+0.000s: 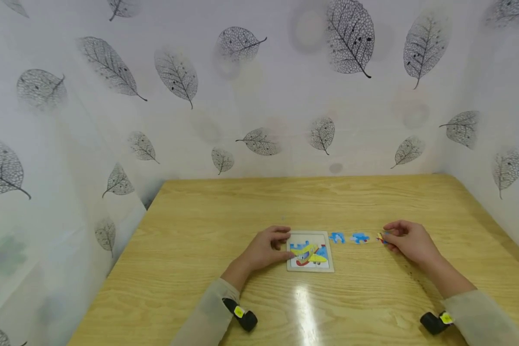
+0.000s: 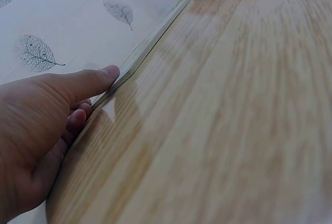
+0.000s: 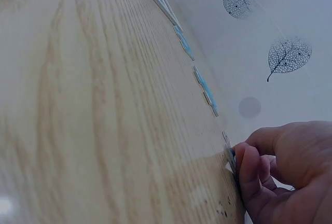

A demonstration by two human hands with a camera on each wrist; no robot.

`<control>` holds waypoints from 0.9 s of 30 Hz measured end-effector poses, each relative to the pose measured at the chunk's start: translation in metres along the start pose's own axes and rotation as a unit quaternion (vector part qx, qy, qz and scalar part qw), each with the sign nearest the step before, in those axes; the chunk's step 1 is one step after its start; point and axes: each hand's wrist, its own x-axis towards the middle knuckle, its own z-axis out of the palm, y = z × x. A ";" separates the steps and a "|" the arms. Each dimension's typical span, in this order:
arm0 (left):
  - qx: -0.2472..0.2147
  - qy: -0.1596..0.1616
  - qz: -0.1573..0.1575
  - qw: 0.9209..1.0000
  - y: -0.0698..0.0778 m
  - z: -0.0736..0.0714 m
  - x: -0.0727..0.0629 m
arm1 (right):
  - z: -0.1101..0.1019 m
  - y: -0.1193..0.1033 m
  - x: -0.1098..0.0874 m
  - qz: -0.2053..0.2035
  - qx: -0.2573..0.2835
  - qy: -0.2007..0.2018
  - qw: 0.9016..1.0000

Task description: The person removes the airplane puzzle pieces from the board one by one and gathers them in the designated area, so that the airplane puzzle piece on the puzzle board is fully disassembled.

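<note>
A square jigsaw puzzle tray (image 1: 310, 270) with a pale rim lies on the table, a yellow airplane picture partly assembled inside it. My left hand (image 1: 265, 250) holds the tray at its left side; in the left wrist view the thumb (image 2: 110, 72) lies on the rim. To the right of the tray, two blue puzzle pieces (image 1: 337, 238) (image 1: 360, 238) lie apart in a row. At the row's right end my right hand (image 1: 411, 244) pinches a third puzzle piece (image 1: 379, 237), with red, yellow and blue on it. The fingers partly cover that piece.
The wooden table (image 1: 225, 206) has a light grain and a bright reflection near its front. Leaf-patterned cloth (image 1: 277, 96) hangs behind it and at both sides. Black wrist devices (image 1: 247, 321) sit at both sleeves.
</note>
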 end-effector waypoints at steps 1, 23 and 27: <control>-0.001 -0.001 0.003 1.000 0.000 0.000 0.000 | 0.000 -0.001 0.000 -0.001 -0.001 -0.001 1.000; -0.004 -0.003 -0.003 1.000 -0.002 0.000 -0.001 | 0.026 -0.029 0.003 -0.014 0.055 -0.096 0.994; 0.001 -0.002 -0.001 1.000 -0.002 0.000 0.000 | 0.036 -0.038 0.000 -0.014 0.060 -0.121 0.991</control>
